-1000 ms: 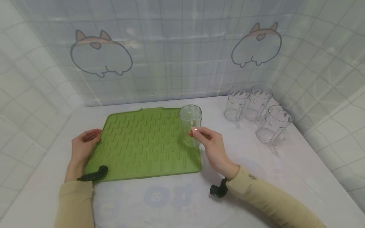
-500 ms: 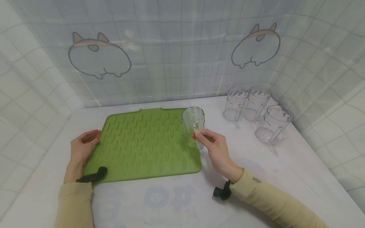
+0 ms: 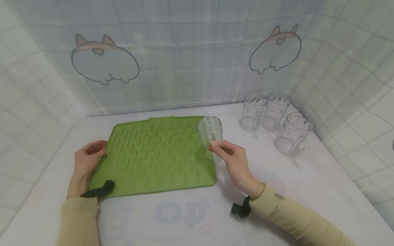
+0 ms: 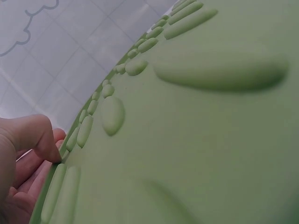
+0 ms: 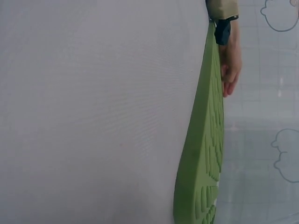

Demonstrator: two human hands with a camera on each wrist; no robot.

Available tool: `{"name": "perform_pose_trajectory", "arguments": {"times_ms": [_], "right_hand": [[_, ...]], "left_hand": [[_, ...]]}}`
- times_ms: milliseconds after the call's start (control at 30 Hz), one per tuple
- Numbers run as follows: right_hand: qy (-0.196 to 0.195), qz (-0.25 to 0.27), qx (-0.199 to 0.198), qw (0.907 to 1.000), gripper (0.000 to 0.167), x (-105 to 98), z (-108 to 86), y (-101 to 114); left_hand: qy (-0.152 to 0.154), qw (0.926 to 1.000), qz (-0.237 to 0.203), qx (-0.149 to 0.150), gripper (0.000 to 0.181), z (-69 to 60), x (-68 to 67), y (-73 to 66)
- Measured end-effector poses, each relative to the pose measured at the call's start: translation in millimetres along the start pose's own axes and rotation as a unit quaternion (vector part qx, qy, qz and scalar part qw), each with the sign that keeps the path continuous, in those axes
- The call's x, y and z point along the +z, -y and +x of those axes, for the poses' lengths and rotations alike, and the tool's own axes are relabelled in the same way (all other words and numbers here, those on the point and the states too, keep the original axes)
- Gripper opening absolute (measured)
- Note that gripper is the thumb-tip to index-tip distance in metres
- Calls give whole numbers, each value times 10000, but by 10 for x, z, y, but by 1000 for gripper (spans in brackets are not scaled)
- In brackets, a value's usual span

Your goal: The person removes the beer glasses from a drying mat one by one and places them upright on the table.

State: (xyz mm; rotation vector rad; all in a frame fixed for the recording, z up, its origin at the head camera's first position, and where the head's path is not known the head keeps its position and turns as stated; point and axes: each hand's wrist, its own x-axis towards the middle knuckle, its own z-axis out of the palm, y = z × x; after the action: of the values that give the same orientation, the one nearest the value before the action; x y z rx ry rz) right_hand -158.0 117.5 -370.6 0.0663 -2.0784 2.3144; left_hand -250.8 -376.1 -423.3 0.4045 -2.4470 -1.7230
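A clear glass mug (image 3: 208,127) is over the right edge of a green ridged drying mat (image 3: 154,153); whether its base touches the mat cannot be told. My right hand (image 3: 235,164) pinches the mug by its handle between thumb and fingers, coming from the right. The right wrist view shows neither this hand nor the mug. At the mat's left edge, my left hand (image 3: 88,159) pinches the rim. In the left wrist view its thumb (image 4: 39,135) presses on the edge, while the fingers lie behind it, partly hidden.
Three more clear mugs stand at the back right: one near mug (image 3: 293,133) and two behind, a left mug (image 3: 253,111) and a right mug (image 3: 275,111). A white cloth (image 3: 172,229) covers the table. Tile-patterned sheeting (image 3: 191,61) rises at the back and sides.
My right hand has shifted slightly right and toward me with the mug over the past second. The left hand has stayed at the mat's edge. The head view has drifted a little.
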Motion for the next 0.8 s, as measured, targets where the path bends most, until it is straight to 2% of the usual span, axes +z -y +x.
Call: {"name": "perform_pose_trajectory", "arguments": {"times_ms": [200, 333, 567, 700, 800], "right_hand": [[-79, -102, -43, 9999, 25, -14, -21, 6], [-79, -146, -85, 9998, 23, -22, -27, -2], [-14, -151, -179, 9997, 23, -30, -22, -6], [-27, -198, -205, 9996, 24, -38, -6, -8], [-47, -230, -210, 9995, 23, -48, -3, -12]], "left_hand": [[94, 9996, 264, -4, 52, -41, 4, -22], [306, 9979, 557, 129, 54, -63, -10, -49], [921, 9886, 974, 692, 57, -67, -88, -73], [1084, 9825, 1299, 778, 59, -66, -110, -108], [1153, 9807, 1372, 787, 59, -57, -120, -132]]}}
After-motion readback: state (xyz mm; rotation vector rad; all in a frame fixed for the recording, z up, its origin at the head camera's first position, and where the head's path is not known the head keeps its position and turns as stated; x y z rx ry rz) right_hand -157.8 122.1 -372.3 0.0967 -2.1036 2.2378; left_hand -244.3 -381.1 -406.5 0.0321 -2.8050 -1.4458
